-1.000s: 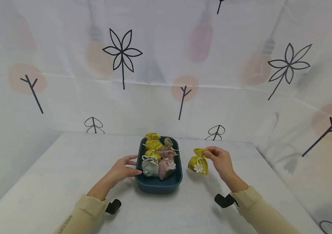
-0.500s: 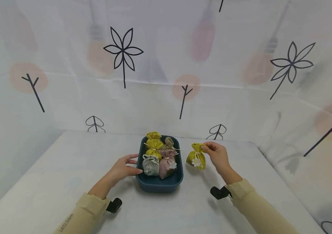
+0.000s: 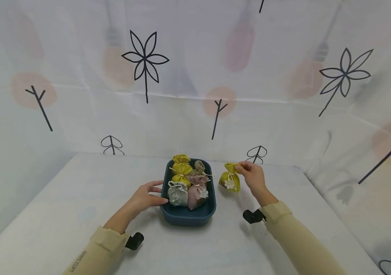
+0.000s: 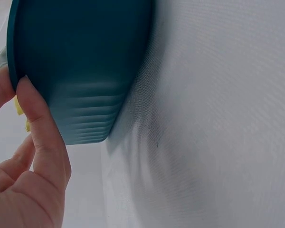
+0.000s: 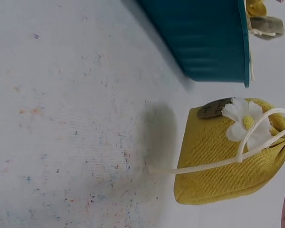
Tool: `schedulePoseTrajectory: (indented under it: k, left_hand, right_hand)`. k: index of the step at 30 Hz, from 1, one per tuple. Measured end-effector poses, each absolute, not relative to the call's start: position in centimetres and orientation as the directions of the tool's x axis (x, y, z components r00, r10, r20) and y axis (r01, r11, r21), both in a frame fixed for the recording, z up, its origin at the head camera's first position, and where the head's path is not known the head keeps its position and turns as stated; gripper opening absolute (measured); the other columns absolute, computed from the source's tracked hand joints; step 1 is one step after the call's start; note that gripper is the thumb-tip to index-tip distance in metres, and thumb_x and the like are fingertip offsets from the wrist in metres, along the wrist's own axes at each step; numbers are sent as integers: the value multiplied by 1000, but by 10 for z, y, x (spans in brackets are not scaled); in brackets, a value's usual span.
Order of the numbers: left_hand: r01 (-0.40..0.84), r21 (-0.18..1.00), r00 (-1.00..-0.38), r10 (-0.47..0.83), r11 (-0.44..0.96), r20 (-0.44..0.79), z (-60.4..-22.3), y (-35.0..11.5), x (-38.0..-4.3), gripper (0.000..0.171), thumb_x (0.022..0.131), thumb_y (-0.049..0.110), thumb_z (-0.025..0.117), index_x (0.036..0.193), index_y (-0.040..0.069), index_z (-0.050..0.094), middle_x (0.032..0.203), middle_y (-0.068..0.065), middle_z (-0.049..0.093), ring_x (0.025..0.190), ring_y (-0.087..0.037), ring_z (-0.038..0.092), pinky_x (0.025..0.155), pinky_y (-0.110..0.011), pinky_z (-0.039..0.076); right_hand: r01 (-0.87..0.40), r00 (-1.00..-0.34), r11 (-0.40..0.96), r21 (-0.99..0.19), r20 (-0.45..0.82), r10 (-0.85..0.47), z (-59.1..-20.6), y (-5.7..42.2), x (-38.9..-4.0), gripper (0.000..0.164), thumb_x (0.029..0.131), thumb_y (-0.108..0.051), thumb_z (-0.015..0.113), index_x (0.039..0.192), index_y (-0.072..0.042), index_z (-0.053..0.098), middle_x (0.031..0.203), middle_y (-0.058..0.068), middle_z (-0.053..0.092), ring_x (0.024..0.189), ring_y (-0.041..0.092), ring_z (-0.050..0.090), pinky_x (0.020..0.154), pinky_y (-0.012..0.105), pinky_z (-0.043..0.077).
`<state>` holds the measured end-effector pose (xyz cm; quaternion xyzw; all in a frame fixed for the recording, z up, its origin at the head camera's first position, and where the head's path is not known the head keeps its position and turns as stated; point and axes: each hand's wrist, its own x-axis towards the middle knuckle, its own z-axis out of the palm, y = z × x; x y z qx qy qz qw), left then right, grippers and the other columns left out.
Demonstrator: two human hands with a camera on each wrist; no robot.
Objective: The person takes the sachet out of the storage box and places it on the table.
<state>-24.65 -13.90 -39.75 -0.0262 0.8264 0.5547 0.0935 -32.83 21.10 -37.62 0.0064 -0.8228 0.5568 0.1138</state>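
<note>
My left hand (image 3: 143,197) pinches the left rim of a dark teal plastic bin (image 3: 188,220), thumb over the edge and fingers outside, as the left wrist view shows. Inside the bin lie two yellow drawstring pouches (image 3: 182,174), a brown one (image 3: 199,168), a pink one (image 3: 197,193) with a white flower, and a pale grey-green one (image 3: 178,194). Right of the bin, my right hand (image 3: 254,178) pinches another yellow drawstring pouch (image 5: 228,156) by its gathered top. That pouch hangs above the table, with a white fabric flower, a small oval tag and a loose cord.
The white table (image 3: 112,179) stretches around the bin, its far edge against a printed fabric backdrop (image 3: 181,76). Similar fabric stands at both sides. A black wrist camera (image 3: 253,216) juts from the right sleeve, and another (image 3: 134,241) from the left.
My right hand has carried the yellow pouch away from me and slightly left, toward the bin's far right side. My left hand keeps its hold on the rim.
</note>
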Motion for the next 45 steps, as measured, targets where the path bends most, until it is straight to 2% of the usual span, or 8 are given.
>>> schedulePoseTrajectory:
  k: [7, 15, 23, 31, 38, 45]
  left_hand:
    - [-150, 912, -981, 57, 381, -185, -396, -139, -246, 73, 74, 21, 80, 138, 17, 45, 122, -11, 54, 94, -21, 60, 86, -50, 46]
    - [-151, 914, -981, 58, 377, -186, -397, -139, -245, 73, 74, 21, 80, 137, 16, 45, 122, -11, 54, 93, -20, 61, 86, -49, 47]
    - [-146, 919, -982, 56, 367, -178, -397, -140, -246, 72, 74, 20, 80, 137, 16, 45, 122, -11, 54, 92, -20, 61, 85, -47, 47]
    - [-147, 918, -982, 54, 368, -179, -398, -138, -245, 72, 74, 21, 80, 137, 17, 46, 122, -11, 54, 92, -20, 61, 85, -48, 47]
    - [-144, 922, -982, 60, 358, -176, -398, -138, -245, 72, 74, 20, 80, 137, 16, 46, 121, -11, 54, 91, -19, 61, 84, -46, 48]
    - [-151, 924, -981, 59, 352, -183, -398, -138, -244, 72, 74, 20, 80, 137, 16, 45, 121, -11, 54, 90, -18, 61, 84, -45, 49]
  right_hand:
    - [-127, -979, 372, -920, 177, 104, -382, 211, -338, 25, 91, -13, 61, 107, 6, 62, 95, 9, 64, 85, 12, 57, 84, 35, 46]
    - [-98, -980, 378, -921, 155, 123, -389, 217, -344, 27, 91, -15, 61, 109, 6, 62, 97, 12, 64, 89, 18, 56, 89, 45, 43]
    - [-68, -986, 380, -922, 120, 115, -391, 219, -344, 31, 91, -19, 62, 112, 4, 61, 105, 15, 61, 98, 23, 55, 91, 42, 43]
    - [-104, -986, 385, -917, 145, 79, -393, 228, -337, 35, 89, -21, 65, 116, 1, 62, 111, 15, 61, 98, 21, 56, 92, 37, 44]
    - [-99, -985, 385, -918, 145, 94, -391, 233, -330, 42, 86, -24, 69, 119, 1, 60, 115, 16, 61, 103, 23, 56, 92, 37, 44]
    - [-96, -981, 420, -903, 158, 116, -386, 238, -321, 39, 87, -22, 68, 118, 1, 61, 114, 16, 61, 101, 21, 57, 89, 36, 45]
